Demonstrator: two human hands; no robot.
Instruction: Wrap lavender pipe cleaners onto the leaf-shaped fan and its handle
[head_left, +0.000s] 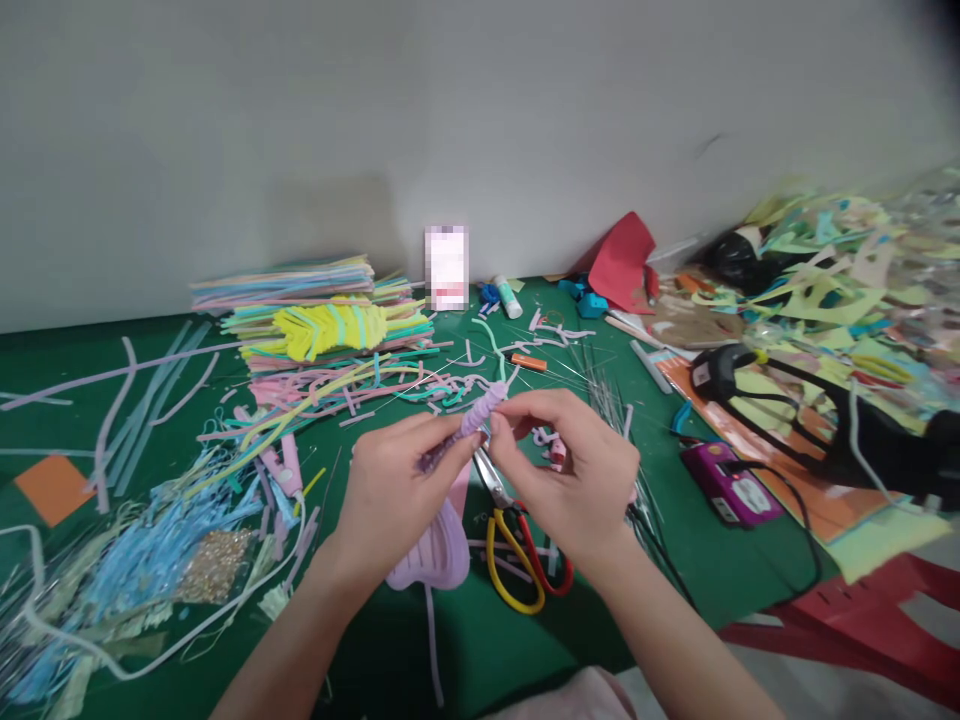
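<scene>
Above a green worktop [510,650] strewn with craft offcuts, a person's left hand [397,490] and right hand [570,470] both pinch a lilac coil [480,410], thumbs and fingertips closed on it (the left lower down, the right at its upper end). A lilac foam shape [431,560] hangs beneath the left hand. Yellow-and-red scissors [502,510] lie just below, with stacked foam strips [322,310] well behind.

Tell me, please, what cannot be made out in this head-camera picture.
Head view: the lilac coiled strip has its lower end hidden by the fingers of the left hand and right hand.
The scissors: blades partly covered by the right hand.
The card against the wall: pixelated, unreadable.
The paper scraps at right: blurred.
</scene>
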